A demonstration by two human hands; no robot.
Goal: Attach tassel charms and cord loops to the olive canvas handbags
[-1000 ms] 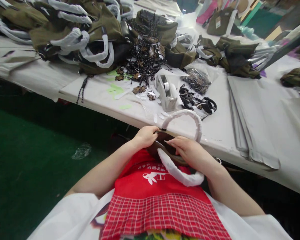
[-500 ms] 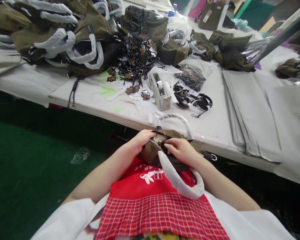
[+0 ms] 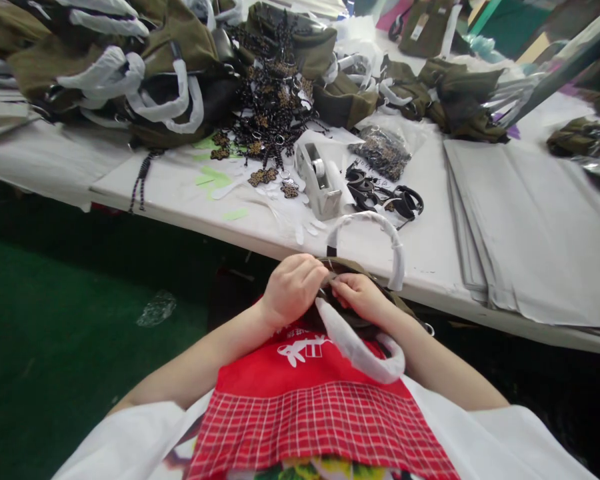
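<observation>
An olive-brown handbag (image 3: pixel 356 267) rests against my apron at the table's front edge. One handle (image 3: pixel 397 250), wrapped in white, stands up over the table; the other wrapped handle (image 3: pixel 353 343) droops over the apron. My left hand (image 3: pixel 295 288) is closed at the bag's zipped mouth, knuckles up, its fingertips pressed together. Facing it, my right hand (image 3: pixel 359 295) pinches at the same spot. A small pale bit shows between the fingertips, too small to name. The hands cover most of the opening and the zip.
On the table lie a tape dispenser (image 3: pixel 317 180), a heap of beaded charms (image 3: pixel 273 107), black straps (image 3: pixel 405 202) and a bag of small parts (image 3: pixel 383 150). More olive bags (image 3: pixel 180 40) are piled behind. Grey sheets (image 3: pixel 520 227) are stacked at right.
My left hand has moved right, from the bag's left edge to meet my right hand at the opening. The upper handle has risen and shifted right.
</observation>
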